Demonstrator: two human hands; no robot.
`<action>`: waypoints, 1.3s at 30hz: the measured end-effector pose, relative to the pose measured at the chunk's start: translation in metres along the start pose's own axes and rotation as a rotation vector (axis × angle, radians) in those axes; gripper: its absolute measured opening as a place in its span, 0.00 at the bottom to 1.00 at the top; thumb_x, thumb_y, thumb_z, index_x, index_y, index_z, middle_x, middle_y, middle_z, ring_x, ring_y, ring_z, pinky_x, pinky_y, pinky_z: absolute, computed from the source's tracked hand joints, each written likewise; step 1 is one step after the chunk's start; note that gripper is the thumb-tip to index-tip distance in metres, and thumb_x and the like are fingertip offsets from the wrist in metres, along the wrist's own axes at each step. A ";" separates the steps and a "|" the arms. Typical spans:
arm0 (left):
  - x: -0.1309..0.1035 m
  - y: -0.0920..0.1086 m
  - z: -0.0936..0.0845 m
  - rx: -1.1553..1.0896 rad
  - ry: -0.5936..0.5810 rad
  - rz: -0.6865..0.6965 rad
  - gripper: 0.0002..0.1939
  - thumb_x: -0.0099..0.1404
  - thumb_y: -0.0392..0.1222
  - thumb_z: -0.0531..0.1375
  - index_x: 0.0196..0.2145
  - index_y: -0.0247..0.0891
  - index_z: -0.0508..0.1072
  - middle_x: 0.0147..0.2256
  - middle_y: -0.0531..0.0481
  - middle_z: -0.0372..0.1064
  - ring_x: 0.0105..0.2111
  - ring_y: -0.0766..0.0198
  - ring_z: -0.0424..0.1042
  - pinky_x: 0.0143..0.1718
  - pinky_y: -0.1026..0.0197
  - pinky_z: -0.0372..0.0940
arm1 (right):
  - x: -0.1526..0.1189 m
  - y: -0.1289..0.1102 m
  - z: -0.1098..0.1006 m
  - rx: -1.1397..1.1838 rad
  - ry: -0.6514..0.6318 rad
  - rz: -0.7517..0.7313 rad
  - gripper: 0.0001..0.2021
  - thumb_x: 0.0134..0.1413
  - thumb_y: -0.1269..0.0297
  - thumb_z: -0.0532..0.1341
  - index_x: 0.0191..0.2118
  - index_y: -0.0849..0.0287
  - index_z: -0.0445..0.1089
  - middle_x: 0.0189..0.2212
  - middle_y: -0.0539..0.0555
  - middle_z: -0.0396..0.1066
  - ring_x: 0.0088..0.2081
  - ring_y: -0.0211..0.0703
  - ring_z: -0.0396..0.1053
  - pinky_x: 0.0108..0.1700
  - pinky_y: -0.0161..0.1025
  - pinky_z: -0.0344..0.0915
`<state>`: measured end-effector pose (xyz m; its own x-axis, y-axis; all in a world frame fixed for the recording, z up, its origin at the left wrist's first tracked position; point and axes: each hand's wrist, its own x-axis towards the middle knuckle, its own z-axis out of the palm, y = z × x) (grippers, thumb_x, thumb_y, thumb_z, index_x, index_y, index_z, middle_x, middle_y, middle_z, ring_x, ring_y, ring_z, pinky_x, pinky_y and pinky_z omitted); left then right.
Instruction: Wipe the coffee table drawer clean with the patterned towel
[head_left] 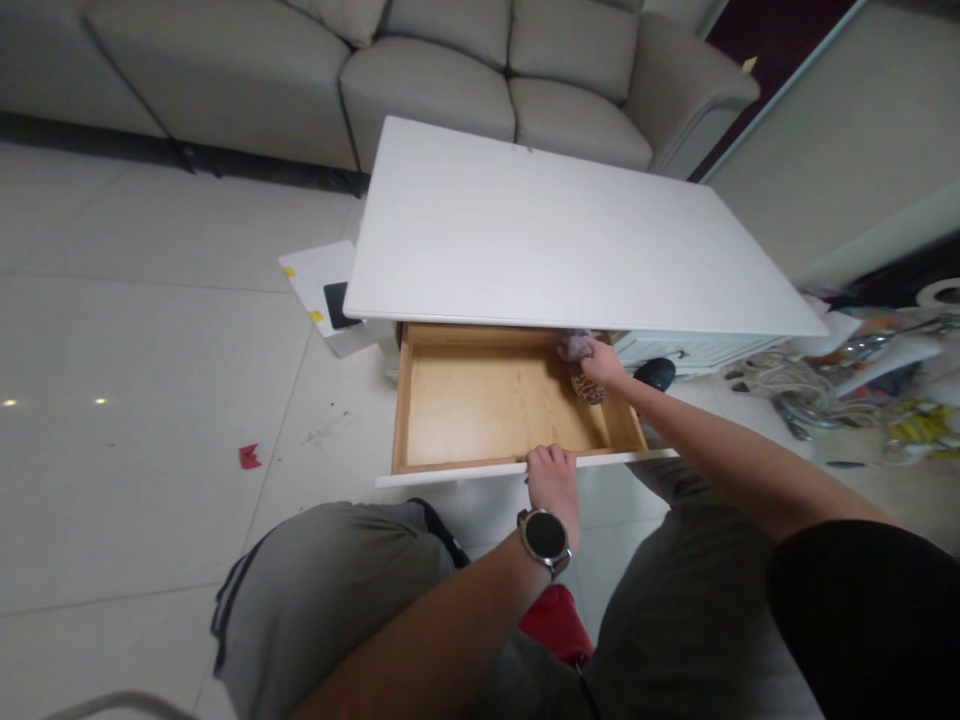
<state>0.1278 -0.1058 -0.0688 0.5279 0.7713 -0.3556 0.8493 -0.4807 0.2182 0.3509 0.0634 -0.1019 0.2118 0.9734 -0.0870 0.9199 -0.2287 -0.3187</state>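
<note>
Gripping the drawer front, the left hand steadies it while the right hand clutches what seems a cloth.

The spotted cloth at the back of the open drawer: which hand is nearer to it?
Right. The right hand is on the spotted cloth in the drawer's back right corner. The left hand grips the drawer's white front edge, apart from the cloth.

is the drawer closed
No, the drawer is pulled out, the left hand on its front edge, the right hand inside.
</note>
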 end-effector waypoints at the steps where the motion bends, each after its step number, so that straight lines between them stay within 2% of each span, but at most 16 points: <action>1: -0.001 0.000 -0.001 0.010 -0.002 0.000 0.17 0.73 0.31 0.47 0.53 0.38 0.70 0.45 0.40 0.69 0.43 0.53 0.66 0.42 0.53 0.55 | -0.003 -0.001 -0.005 0.060 -0.076 -0.028 0.25 0.45 0.74 0.58 0.51 0.62 0.76 0.45 0.59 0.79 0.47 0.54 0.75 0.55 0.46 0.68; 4: -0.003 0.000 -0.004 0.020 -0.002 0.001 0.17 0.74 0.31 0.47 0.53 0.38 0.70 0.46 0.40 0.69 0.43 0.54 0.66 0.41 0.53 0.55 | -0.010 -0.013 -0.025 0.239 -0.289 -0.048 0.20 0.43 0.72 0.58 0.44 0.63 0.78 0.39 0.55 0.80 0.42 0.50 0.75 0.48 0.42 0.71; 6: -0.003 0.000 -0.005 0.016 0.003 0.002 0.18 0.74 0.31 0.47 0.54 0.39 0.70 0.46 0.40 0.69 0.43 0.54 0.66 0.41 0.54 0.56 | -0.011 -0.025 -0.043 0.270 -0.358 -0.055 0.19 0.43 0.72 0.58 0.42 0.65 0.78 0.38 0.55 0.80 0.41 0.51 0.75 0.46 0.42 0.72; 10: -0.001 0.001 -0.003 0.008 0.004 -0.009 0.17 0.74 0.31 0.47 0.53 0.38 0.70 0.45 0.41 0.69 0.43 0.55 0.66 0.41 0.54 0.55 | -0.013 -0.054 -0.080 0.008 -0.386 -0.280 0.24 0.45 0.75 0.60 0.51 0.59 0.77 0.46 0.56 0.79 0.51 0.55 0.73 0.56 0.47 0.67; 12: -0.001 0.001 -0.002 0.003 0.008 -0.007 0.16 0.74 0.31 0.47 0.52 0.38 0.70 0.45 0.40 0.69 0.43 0.54 0.66 0.41 0.54 0.55 | -0.018 -0.063 -0.085 -0.181 -0.359 -0.384 0.27 0.47 0.76 0.61 0.55 0.55 0.76 0.52 0.56 0.77 0.56 0.57 0.70 0.60 0.49 0.64; 14: -0.001 0.000 -0.002 -0.001 0.014 -0.004 0.17 0.74 0.31 0.47 0.52 0.37 0.70 0.45 0.40 0.69 0.43 0.54 0.66 0.42 0.54 0.55 | -0.028 -0.063 -0.076 -0.308 -0.328 -0.496 0.29 0.50 0.77 0.61 0.59 0.51 0.73 0.60 0.56 0.72 0.62 0.58 0.65 0.63 0.52 0.60; 17: -0.001 0.000 -0.003 -0.002 0.016 0.002 0.16 0.74 0.31 0.47 0.52 0.37 0.70 0.45 0.39 0.69 0.43 0.54 0.66 0.42 0.54 0.55 | -0.050 -0.044 -0.037 -0.422 -0.336 -0.580 0.31 0.57 0.76 0.58 0.66 0.49 0.67 0.70 0.56 0.58 0.71 0.61 0.52 0.67 0.58 0.54; 21: -0.002 0.000 -0.007 0.007 0.006 0.000 0.17 0.73 0.31 0.48 0.53 0.38 0.70 0.45 0.40 0.70 0.43 0.54 0.66 0.42 0.54 0.55 | -0.074 -0.005 0.021 -0.552 -0.547 -0.323 0.38 0.60 0.69 0.61 0.73 0.44 0.52 0.75 0.63 0.43 0.72 0.72 0.46 0.64 0.69 0.55; 23: -0.003 0.000 -0.009 0.023 -0.006 -0.007 0.17 0.74 0.31 0.48 0.53 0.40 0.70 0.46 0.41 0.70 0.44 0.54 0.67 0.42 0.54 0.56 | -0.078 0.006 0.039 -0.552 -0.520 -0.286 0.45 0.58 0.62 0.65 0.75 0.42 0.42 0.76 0.64 0.33 0.72 0.78 0.41 0.63 0.74 0.54; 25: -0.003 0.000 -0.011 0.032 -0.015 -0.008 0.16 0.74 0.31 0.48 0.53 0.40 0.70 0.46 0.42 0.70 0.44 0.54 0.67 0.42 0.55 0.56 | -0.074 0.010 0.048 -0.536 -0.452 -0.305 0.48 0.57 0.58 0.66 0.76 0.42 0.38 0.76 0.64 0.28 0.72 0.80 0.38 0.62 0.76 0.53; 28: -0.004 0.000 -0.013 0.029 -0.023 -0.006 0.16 0.74 0.31 0.49 0.53 0.38 0.70 0.46 0.41 0.70 0.44 0.54 0.68 0.42 0.54 0.57 | -0.059 0.005 0.048 -0.530 -0.434 -0.365 0.42 0.60 0.67 0.62 0.75 0.42 0.43 0.76 0.65 0.34 0.72 0.74 0.41 0.63 0.70 0.55; 31: -0.005 -0.001 -0.014 0.026 -0.029 -0.007 0.17 0.74 0.31 0.48 0.53 0.37 0.70 0.46 0.40 0.70 0.44 0.54 0.68 0.42 0.54 0.57 | -0.040 -0.009 0.039 -0.554 -0.485 -0.580 0.34 0.62 0.73 0.57 0.71 0.43 0.57 0.74 0.61 0.46 0.72 0.63 0.47 0.65 0.62 0.54; 34: -0.004 -0.001 -0.012 0.019 -0.027 -0.012 0.17 0.74 0.31 0.47 0.53 0.38 0.70 0.46 0.41 0.70 0.44 0.54 0.68 0.42 0.54 0.58 | -0.025 -0.028 0.025 -0.584 -0.423 -0.917 0.24 0.67 0.71 0.54 0.63 0.47 0.70 0.70 0.58 0.57 0.72 0.58 0.50 0.67 0.62 0.49; 36: -0.003 -0.001 -0.011 0.009 -0.025 -0.009 0.17 0.74 0.31 0.47 0.53 0.37 0.70 0.46 0.40 0.70 0.44 0.54 0.68 0.42 0.54 0.58 | -0.017 -0.037 0.015 -0.613 -0.329 -1.101 0.20 0.68 0.70 0.53 0.59 0.51 0.74 0.69 0.58 0.59 0.72 0.57 0.49 0.68 0.61 0.48; 38: -0.003 -0.001 -0.011 -0.002 -0.027 0.005 0.17 0.74 0.31 0.48 0.54 0.37 0.70 0.47 0.40 0.70 0.45 0.53 0.68 0.42 0.54 0.58 | -0.010 -0.037 0.004 -0.669 -0.266 -1.184 0.17 0.67 0.69 0.54 0.54 0.56 0.76 0.68 0.59 0.61 0.71 0.55 0.50 0.68 0.60 0.48; 39: -0.003 -0.001 -0.011 -0.006 -0.029 0.012 0.17 0.74 0.31 0.48 0.54 0.36 0.70 0.47 0.40 0.70 0.45 0.53 0.68 0.42 0.54 0.59 | -0.008 -0.034 -0.001 -0.718 -0.259 -1.171 0.16 0.66 0.70 0.55 0.51 0.58 0.78 0.66 0.60 0.64 0.70 0.54 0.52 0.68 0.59 0.48</action>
<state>0.1252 -0.1026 -0.0583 0.5375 0.7532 -0.3792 0.8432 -0.4868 0.2283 0.3185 0.0633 -0.0896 -0.7819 0.5442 -0.3041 0.5008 0.8388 0.2136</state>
